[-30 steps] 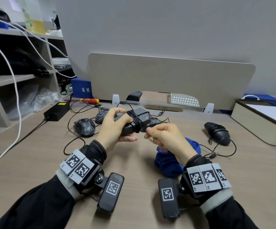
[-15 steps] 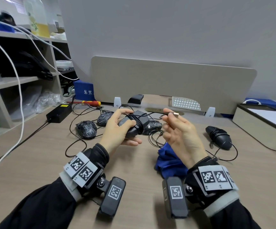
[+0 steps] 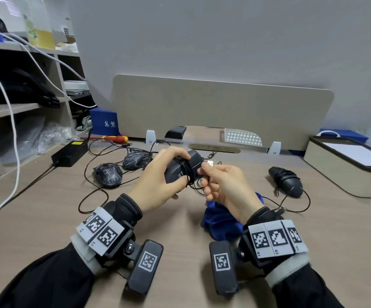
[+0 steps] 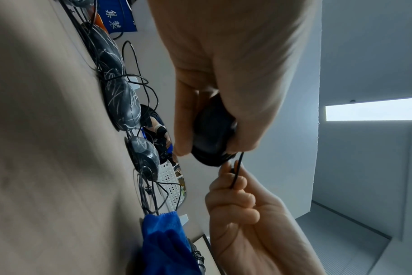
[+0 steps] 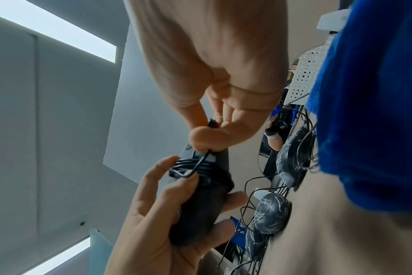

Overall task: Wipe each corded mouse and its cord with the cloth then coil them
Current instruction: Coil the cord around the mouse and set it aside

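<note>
My left hand grips a black corded mouse above the desk, its cord wound several times round the body. My right hand pinches the free end of that cord beside the mouse, and the silver USB plug sticks up past my fingertips. The right wrist view shows the coils under my left thumb. A blue cloth lies crumpled on the desk under my right wrist. Two scribbled black mice with loose cords lie at the left. A coiled black mouse lies at the right.
A black power brick and a red-yellow screwdriver lie at the back left, beside shelves with hanging white cables. A beige divider panel stands behind. A white box with a dark rim sits at the right.
My right hand swung the cord end up and back in to the mouse, adding to the winding. The left hand kept hold of the mouse and turned it a little.
</note>
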A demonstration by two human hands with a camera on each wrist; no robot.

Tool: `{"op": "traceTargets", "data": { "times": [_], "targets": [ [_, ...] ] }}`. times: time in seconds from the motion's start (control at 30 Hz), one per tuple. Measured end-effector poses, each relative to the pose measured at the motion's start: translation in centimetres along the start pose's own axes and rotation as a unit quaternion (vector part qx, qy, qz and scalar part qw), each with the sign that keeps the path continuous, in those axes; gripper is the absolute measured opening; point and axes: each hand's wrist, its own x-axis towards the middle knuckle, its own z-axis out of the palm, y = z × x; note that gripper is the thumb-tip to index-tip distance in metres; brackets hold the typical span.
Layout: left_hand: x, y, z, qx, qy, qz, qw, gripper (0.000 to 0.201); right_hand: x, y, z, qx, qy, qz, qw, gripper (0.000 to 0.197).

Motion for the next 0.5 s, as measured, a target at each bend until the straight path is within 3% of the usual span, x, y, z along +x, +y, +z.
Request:
{"op": "traceTargets", "data": {
  "times": [0.2, 0.5],
  "targets": [
    [-0.06, -0.52, -0.18, 0.106, -0.038, 0.06, 0.992, 0.043, -0.03, 0.0, 0.1, -0.002, 0.017, 0.006, 1.0, 0.014],
    [-0.32, -0.01, -0.03, 0.047, -0.058, 0.001, 0.997, 0.043, 0.01, -0.22, 0.01, 0.081, -0.005, 0.046, 0.996, 0.014]
  ]
}}
